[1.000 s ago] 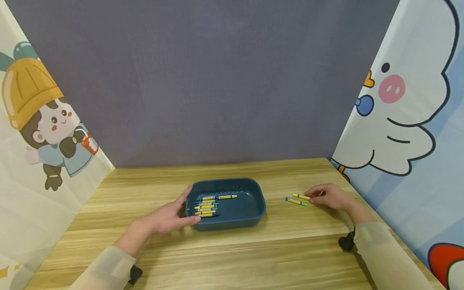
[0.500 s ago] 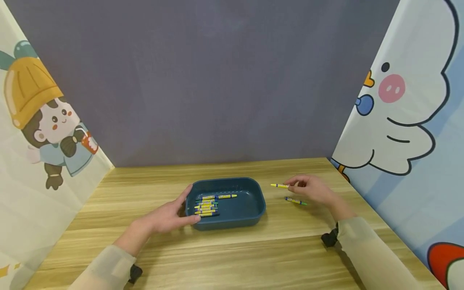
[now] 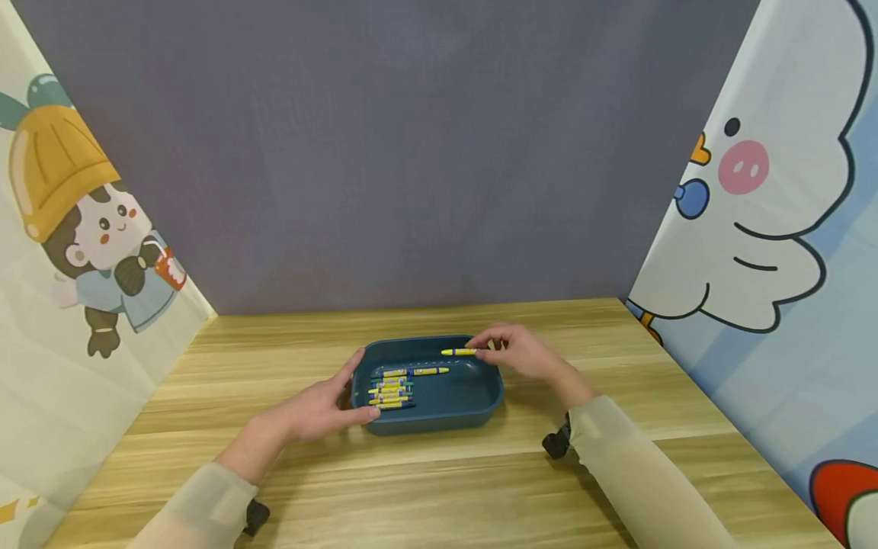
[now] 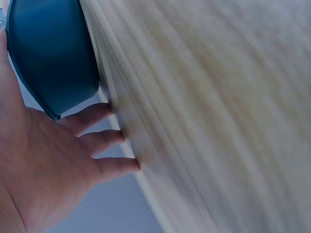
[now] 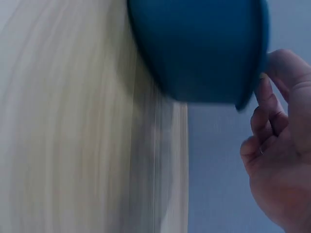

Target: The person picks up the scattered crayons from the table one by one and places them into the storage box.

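In the head view my right hand (image 3: 524, 352) pinches a yellow crayon (image 3: 456, 352) by one end, over the far right part of a dark blue plastic tray (image 3: 449, 424). The crayon's free end points left. Inside the tray, at its left, several crayons (image 3: 391, 393) lie in a stacked row, and one yellow crayon (image 3: 430, 371) extends toward the middle. My left hand (image 3: 312, 412) rests against the tray's left end, thumb at the near rim and index finger at the far corner. The left wrist view shows its other fingers (image 4: 99, 143) straight, tips at the table.
The tray stands on a wood-grain table (image 3: 439, 496). A grey backdrop (image 3: 411, 152) rises behind it, with cartoon-printed panels (image 3: 748, 252) on both sides. The right wrist view shows the tray's outer wall (image 5: 199, 53) close to the fingers.
My right hand has carried the yellow crayon left from the table to over the tray. The green-tipped crayon on the table is now hidden behind the right arm. My left hand stays put.
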Available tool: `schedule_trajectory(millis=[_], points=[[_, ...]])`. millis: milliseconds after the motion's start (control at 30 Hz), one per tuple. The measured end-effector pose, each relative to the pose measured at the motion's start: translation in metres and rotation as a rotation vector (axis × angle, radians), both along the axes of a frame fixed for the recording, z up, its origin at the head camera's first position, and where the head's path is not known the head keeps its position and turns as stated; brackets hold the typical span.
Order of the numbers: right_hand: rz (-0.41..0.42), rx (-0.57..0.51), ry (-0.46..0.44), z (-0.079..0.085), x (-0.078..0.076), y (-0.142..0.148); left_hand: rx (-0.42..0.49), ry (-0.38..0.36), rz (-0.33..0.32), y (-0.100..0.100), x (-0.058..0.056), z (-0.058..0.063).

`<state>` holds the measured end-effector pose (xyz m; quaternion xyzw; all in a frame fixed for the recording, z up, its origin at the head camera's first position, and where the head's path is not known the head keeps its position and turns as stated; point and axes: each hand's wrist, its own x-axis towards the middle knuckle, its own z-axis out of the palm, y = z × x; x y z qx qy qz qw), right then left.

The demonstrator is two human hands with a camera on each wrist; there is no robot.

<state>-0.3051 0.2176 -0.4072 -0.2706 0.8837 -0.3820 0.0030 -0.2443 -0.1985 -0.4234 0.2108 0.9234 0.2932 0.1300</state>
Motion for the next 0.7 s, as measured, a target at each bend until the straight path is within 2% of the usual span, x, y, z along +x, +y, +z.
schedule_trajectory(millis=[233, 433, 600, 700], points=[[0.064, 0.075, 0.062, -0.003, -0.009, -0.034, -0.015, 0.003, 0.004, 0.000, 0.000, -0.001], [0.072, 0.178, 0.130, -0.003, -0.007, -0.051, -0.002, 0.000, -0.001, 0.000, -0.001, -0.002], [0.086, 0.303, 0.191, -0.003, -0.006, -0.061, 0.005, 0.003, -0.006, 0.000, -0.002, -0.002], [0.083, 0.355, 0.197, -0.003, -0.004, -0.064, 0.001, 0.007, -0.005, -0.001, -0.002, -0.002]])
